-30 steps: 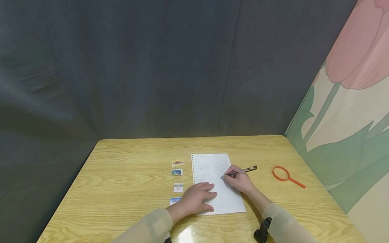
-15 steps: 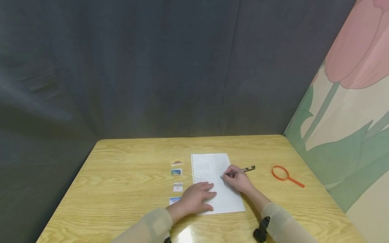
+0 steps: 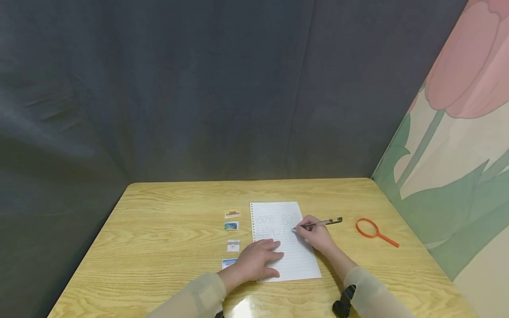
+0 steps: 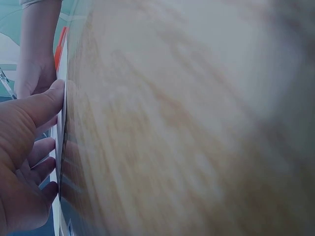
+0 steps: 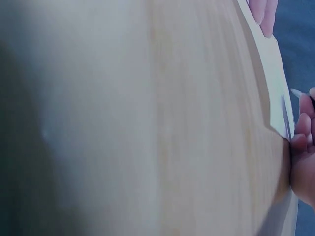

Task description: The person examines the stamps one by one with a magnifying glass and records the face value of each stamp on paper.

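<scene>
A lined sheet of paper (image 3: 298,260) with punched holes along its left edge lies on the table. Handwritten numbers and characters stand in two rows on its upper half. My right hand (image 3: 318,236) pinches a pen (image 3: 328,221), its tip at the second row, right of a single upright stroke. Across the sheet's lower left, my left hand (image 3: 256,259) rests with fingers spread. The right wrist view shows the right hand (image 5: 304,162) against the paper (image 5: 275,83); in the left wrist view the left hand (image 4: 24,152) lies over the sheet's edge.
Several small stamp-like pictures form a column left of the paper: a yellow one (image 3: 232,213), a blue-green one (image 3: 232,226), a pale one (image 3: 233,246) and a blue one (image 3: 228,263) partly behind the left hand. An orange magnifying glass (image 3: 375,232) lies on the right.
My right hand has shifted slightly to the right with the pen, uncovering more of the upper row and the upright stroke. The left hand stays where it was.
</scene>
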A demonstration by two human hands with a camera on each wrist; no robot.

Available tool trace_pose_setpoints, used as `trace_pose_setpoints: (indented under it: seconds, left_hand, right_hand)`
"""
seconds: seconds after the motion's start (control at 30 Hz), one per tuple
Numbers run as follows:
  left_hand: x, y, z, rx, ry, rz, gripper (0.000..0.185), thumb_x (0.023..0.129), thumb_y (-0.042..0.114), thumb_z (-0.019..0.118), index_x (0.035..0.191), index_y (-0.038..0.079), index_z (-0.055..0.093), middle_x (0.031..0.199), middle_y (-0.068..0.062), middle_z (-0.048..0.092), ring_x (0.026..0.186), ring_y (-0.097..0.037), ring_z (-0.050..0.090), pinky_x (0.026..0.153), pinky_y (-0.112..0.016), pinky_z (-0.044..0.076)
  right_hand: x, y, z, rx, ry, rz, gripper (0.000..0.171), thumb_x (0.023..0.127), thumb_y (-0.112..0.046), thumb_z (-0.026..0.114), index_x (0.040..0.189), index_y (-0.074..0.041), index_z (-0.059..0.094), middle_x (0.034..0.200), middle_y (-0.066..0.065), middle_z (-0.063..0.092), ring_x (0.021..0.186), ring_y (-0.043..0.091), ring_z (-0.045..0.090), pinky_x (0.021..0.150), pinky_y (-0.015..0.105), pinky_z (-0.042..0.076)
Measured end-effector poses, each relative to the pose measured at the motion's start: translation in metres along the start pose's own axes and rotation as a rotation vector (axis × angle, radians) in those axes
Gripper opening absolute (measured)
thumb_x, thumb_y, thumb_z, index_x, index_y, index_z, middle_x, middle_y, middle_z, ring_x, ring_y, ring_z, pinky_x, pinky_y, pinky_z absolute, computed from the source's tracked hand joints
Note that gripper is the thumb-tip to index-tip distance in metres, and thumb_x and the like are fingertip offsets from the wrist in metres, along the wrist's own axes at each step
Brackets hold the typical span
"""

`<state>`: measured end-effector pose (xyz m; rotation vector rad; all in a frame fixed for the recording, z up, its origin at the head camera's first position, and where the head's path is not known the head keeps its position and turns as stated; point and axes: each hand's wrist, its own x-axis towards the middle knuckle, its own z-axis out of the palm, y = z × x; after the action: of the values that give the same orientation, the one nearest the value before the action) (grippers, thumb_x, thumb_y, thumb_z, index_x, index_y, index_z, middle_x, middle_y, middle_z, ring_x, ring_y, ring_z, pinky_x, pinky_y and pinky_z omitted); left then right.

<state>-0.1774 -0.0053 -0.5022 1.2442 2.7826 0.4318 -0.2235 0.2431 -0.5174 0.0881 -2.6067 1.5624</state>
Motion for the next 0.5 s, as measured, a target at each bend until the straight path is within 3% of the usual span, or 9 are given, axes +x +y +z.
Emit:
trace_pose_setpoints:
  seconds: [0.23, 0.5]
  left_hand:
    - [-0.0005, 0.0008, 0.0000, 0.003, 0.001, -0.003, 0.058, 0.084, 0.051, 0.072, 0.135, 0.026, 0.063, 0.150, 0.002, 0.047, 0.139, -0.019, 0.040, 0.113, -0.039, 0.034]
    - [-0.0005, 0.0018, -0.0018, 0.007, -0.009, -0.010, 0.058, 0.084, 0.051, 0.072, 0.136, 0.027, 0.062, 0.150, 0.002, 0.046, 0.139, -0.019, 0.040, 0.113, -0.039, 0.034]
  right_hand:
    - [0.0010, -0.0018, 0.0030, -0.103, 0.037, -0.028, 0.008, 0.085, -0.004, 0.072, 0.084, -0.007, 0.064, 0.068, 0.000, 0.054, 0.056, 0.011, 0.046, 0.048, 0.019, 0.037]
    - [0.0018, -0.0017, 0.0049, -0.136, 0.040, -0.037, 0.009, 0.085, -0.006, 0.074, 0.085, -0.008, 0.065, 0.072, 0.000, 0.055, 0.061, 0.013, 0.048, 0.052, 0.020, 0.039]
